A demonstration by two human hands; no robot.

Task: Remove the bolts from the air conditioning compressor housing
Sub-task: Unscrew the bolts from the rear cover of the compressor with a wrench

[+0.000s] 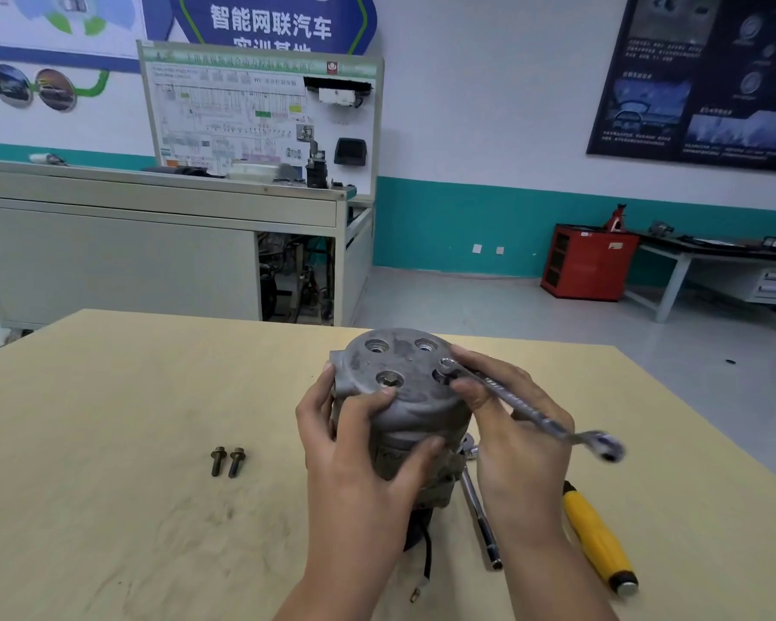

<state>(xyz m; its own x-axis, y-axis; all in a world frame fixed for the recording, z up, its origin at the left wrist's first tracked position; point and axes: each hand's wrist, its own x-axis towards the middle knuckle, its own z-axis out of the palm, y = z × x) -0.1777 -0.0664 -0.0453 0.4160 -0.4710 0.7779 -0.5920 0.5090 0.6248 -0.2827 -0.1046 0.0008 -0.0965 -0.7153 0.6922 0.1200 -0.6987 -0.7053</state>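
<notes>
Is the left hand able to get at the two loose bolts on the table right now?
Likely yes, once it lets go: the left hand grips the compressor, but the bolts lie in the open to its left, nothing between.

Bright, even indoor light leaves only faint, soft shadows on the desk [108, 396]. Wide-angle distortion bends the room's edges. The wrench [511, 400] tip is motion-blurred, and the wall posters [699, 78] look soft.

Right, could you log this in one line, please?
left hand grips compressor housing; right hand holds wrench at its top; two bolts out
</notes>
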